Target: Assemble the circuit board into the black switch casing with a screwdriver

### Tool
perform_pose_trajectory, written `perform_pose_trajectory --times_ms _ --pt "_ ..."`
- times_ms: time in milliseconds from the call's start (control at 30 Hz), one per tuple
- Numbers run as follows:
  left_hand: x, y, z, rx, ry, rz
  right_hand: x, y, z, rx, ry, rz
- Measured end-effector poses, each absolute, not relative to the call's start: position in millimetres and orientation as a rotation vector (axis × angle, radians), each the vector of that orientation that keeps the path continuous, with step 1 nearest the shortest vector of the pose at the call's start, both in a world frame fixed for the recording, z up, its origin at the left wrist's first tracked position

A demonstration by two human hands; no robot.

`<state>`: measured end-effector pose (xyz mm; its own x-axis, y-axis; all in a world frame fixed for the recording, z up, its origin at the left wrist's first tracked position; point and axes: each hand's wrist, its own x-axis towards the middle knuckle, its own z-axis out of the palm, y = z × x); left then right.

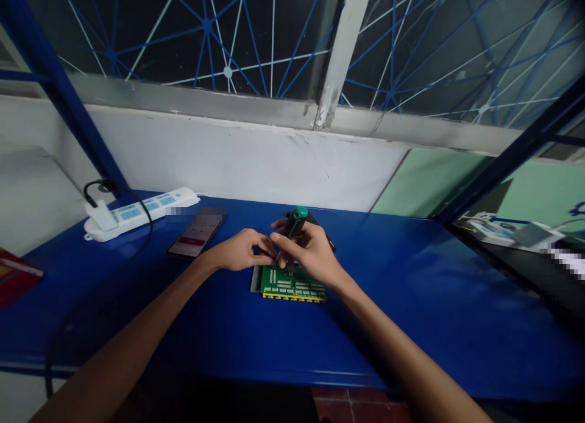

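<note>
My right hand [313, 249] is closed around a screwdriver [299, 213] with a green and black handle. The tool tilts, its thin shaft pointing down at the far left corner of a green circuit board [283, 281]. Pinched fingers of my left hand [244, 250] meet at that same corner, beside the shaft; whatever they hold there is hidden. Small pale components and a row of yellow connectors [295, 297] line the board's near edge. A grey metal strip [256, 279] shows along its left side. Both hands cover the board's far part.
On the blue table [219, 337], a phone [195, 234] lies left of my left hand. Behind it is a white power strip [146, 213] with a plugged-in black cable [150, 222]. A dark object [329, 239] lies partly hidden behind my right hand. Blue frame posts [498, 167] flank the table.
</note>
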<state>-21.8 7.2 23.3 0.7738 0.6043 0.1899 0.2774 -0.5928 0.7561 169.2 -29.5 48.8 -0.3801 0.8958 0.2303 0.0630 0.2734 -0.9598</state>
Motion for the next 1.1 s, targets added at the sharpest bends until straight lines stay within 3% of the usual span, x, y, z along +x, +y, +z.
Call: perform_pose_trajectory --times_ms 1100 --pt "-22 5 30 2.28 0.69 0.551 170 -29 50 -0.863 -1.626 1.27"
